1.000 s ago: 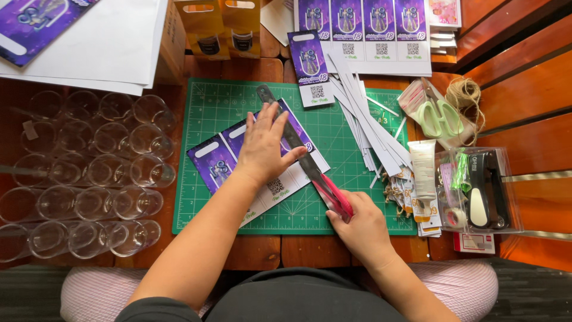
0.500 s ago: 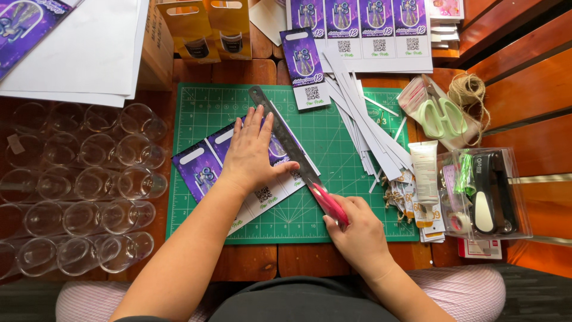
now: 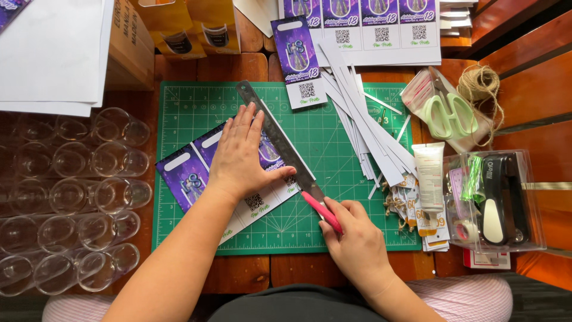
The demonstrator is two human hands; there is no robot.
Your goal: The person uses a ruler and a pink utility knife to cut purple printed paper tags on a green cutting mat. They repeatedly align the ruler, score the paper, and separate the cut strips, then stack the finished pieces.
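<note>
My left hand [image 3: 241, 155] lies flat, fingers spread, pressing a sheet of purple printed tags [image 3: 193, 173] and a metal ruler [image 3: 274, 134] onto the green cutting mat [image 3: 196, 101]. The ruler runs diagonally from the mat's upper middle toward its lower right. My right hand [image 3: 351, 238] grips a pink-handled craft knife [image 3: 322, 211], its tip against the ruler's lower end, along the sheet's right edge.
Rows of clear plastic cups [image 3: 65, 197] lie at the left. White paper strips [image 3: 363, 131] are piled on the mat's right. A finished tag [image 3: 298, 59], green scissors [image 3: 447, 113], twine [image 3: 479, 83], a glue tube [image 3: 430, 173] and a clear box with a stapler [image 3: 494, 200] surround it.
My right hand has drawn the knife a little down along the ruler toward me. The left hand stays pressed on the ruler and sheet.
</note>
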